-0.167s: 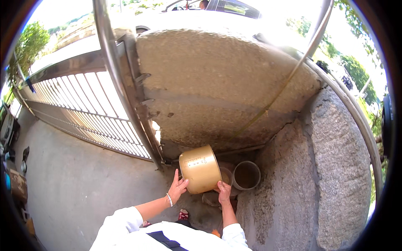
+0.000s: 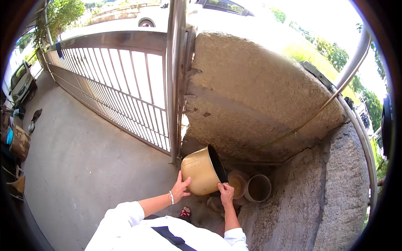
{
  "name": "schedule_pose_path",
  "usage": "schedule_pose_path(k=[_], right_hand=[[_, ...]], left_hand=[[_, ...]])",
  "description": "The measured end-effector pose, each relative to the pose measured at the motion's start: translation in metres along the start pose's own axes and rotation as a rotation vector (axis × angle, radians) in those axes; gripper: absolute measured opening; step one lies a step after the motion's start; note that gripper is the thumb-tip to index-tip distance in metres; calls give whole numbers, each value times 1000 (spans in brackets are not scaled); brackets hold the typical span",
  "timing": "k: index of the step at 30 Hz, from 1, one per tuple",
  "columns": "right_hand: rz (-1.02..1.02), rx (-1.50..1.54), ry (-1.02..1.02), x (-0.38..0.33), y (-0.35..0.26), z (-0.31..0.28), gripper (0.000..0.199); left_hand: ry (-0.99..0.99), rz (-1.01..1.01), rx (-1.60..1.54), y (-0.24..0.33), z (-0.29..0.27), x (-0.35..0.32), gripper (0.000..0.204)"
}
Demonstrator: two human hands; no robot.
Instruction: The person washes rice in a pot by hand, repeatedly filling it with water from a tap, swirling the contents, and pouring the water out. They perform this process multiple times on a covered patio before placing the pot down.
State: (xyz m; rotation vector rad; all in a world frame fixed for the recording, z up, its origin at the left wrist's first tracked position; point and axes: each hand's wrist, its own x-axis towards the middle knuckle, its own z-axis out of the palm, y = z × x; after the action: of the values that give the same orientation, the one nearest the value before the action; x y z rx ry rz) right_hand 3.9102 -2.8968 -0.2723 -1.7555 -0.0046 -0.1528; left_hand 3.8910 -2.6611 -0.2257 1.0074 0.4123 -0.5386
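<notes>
Between my hands is a gold rice cooker inner pot (image 2: 200, 172), tipped on its side. Its dark mouth faces right, toward two buckets in the corner. My left hand (image 2: 181, 187) supports the pot's base and lower side, its fingers spread over the gold surface. At the rim, my right hand (image 2: 226, 193) grips with the thumb on the outside; some of its fingers are hidden. Just beyond that hand stands a pale bucket (image 2: 237, 184) with something light brown inside. Beside it is a second round bucket (image 2: 268, 184) with dull brown contents. What the pot contains cannot be seen.
A metal gate (image 2: 109, 98) and its post (image 2: 175, 83) stand to the left of a rough concrete wall (image 2: 259, 92). Another rough wall (image 2: 293, 201) bounds the corner on the right. Far left, a cardboard box (image 2: 20, 142) sits on the concrete floor (image 2: 83, 175).
The pot has turned so that its mouth now shows on the right, tilted toward the buckets. My view has swung left, and both hands keep their hold.
</notes>
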Motion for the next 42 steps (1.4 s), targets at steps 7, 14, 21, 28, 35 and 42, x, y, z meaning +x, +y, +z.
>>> schedule_pose_path(k=[7, 14, 21, 28, 35, 42], right_hand=[[-348, -307, -320, -5, -84, 155, 20], [-891, -245, -712, -58, -151, 335, 20], [-1241, -63, -1018, -124, -180, 491, 19], [-1298, 169, -1301, -170, -199, 622, 19], [-1336, 332, -1542, -219, -223, 776, 26], [-1432, 524, -2005, -325, -266, 858, 15]], left_hand=[[18, -5, -348, 26, -153, -64, 92], [241, 310, -508, 35, -291, -200, 114], [371, 591, -555, -1, -401, -323, 97], [682, 791, -695, -34, -457, -378, 89], [872, 869, -909, -17, -538, -430, 88], [1064, 1043, -1227, -32, -523, -509, 101]])
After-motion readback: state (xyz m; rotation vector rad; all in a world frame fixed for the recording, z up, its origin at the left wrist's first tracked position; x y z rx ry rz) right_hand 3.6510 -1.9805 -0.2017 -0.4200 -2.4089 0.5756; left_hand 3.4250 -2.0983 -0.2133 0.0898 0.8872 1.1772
